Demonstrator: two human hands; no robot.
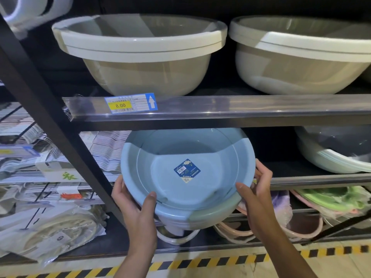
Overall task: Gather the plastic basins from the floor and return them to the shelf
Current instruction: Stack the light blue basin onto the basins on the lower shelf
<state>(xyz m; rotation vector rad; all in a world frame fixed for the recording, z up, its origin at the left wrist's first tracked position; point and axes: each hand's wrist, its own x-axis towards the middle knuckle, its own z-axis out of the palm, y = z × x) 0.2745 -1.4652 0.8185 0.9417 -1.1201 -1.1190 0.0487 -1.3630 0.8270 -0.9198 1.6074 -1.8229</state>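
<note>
A stack of light blue plastic basins (166, 177) with a dark blue sticker inside is tilted toward me, its far rim under the upper shelf board (220, 111), at the middle shelf opening. My left hand (134, 205) grips the near left rim, thumb inside. My right hand (257, 195) grips the right rim, thumb over the edge. The stack's underside is hidden.
Two large beige basin stacks (140, 57) (301, 57) fill the upper shelf, above a price tag (122, 105). A white basin (331, 155) lies on the middle shelf at right. Pink and green basins (321, 205) sit lower. A black post (50, 117) slants at left, with bagged goods (56, 231) beyond. Striped floor tape (200, 261) runs below.
</note>
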